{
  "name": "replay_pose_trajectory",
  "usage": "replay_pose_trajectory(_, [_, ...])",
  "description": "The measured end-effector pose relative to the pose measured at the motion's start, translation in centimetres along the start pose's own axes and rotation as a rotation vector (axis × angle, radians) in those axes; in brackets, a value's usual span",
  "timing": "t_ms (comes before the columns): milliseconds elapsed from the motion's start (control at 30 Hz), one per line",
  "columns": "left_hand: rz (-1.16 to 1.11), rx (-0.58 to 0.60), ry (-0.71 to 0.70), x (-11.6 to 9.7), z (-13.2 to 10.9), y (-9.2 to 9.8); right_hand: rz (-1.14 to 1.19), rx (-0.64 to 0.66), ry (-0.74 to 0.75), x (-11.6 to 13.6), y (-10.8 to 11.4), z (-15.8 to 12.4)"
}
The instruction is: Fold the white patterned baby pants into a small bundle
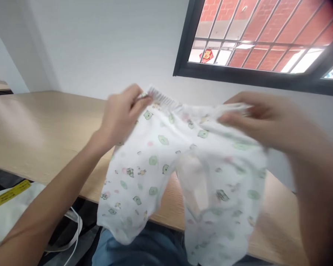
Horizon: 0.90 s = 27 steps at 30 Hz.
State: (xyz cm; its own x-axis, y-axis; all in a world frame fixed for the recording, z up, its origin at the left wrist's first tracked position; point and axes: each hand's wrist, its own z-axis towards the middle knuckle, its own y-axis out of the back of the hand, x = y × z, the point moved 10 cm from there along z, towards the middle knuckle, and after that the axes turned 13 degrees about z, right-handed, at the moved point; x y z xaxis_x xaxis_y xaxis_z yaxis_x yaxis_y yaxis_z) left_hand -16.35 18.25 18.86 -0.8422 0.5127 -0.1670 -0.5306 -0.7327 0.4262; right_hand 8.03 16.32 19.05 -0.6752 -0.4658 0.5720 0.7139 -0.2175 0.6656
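Above the wooden table (pixel 39 136), left hand (pixel 119 116) and blurred right hand (pixel 255 118), apparently both pinched shut, hold printed baby trousers (pixel 161 166) by the waistband; white bag (pixel 13 214) near left, contents unseen.

- Small white printed pants (pixel 166 173) held up in the air over the near edge of the wooden desk (pixel 41 129).
- Left hand (pixel 122 112) pinches the gathered waistband at the pants' left end.
- Right hand (pixel 255 118) grips the waistband at the pants' right end; blurred.
- Both legs hang down past the desk edge, over a lap in blue jeans (pixel 144 247).
- White bag (pixel 13 210) with a yellow strip lies left of the pants, below the desk.
- Barred window (pixel 261 40) above the pants, on the white wall.
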Motion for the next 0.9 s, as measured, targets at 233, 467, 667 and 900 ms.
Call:
replay_pose_trajectory(233, [0.204,0.732,0.037,4.0,-5.4,-19.1,-0.128,0.125,-0.270,-14.4,-8.8,4.7])
replay_pose_trajectory(467, [0.280,0.902,0.123,5.8,-6.5,-26.2,-0.212,0.006,-0.375,-23.4,-11.6,6.8])
replay_pose_trajectory(667, [0.320,0.920,0.162,6.9,-7.3,-26.9,-0.234,0.021,-0.428,-25.0,-12.8,6.5])
replay_pose_trajectory(900, [0.323,0.874,0.079,5.9,-8.7,-22.6,-0.284,0.027,-0.351,-21.0,-12.1,6.5])
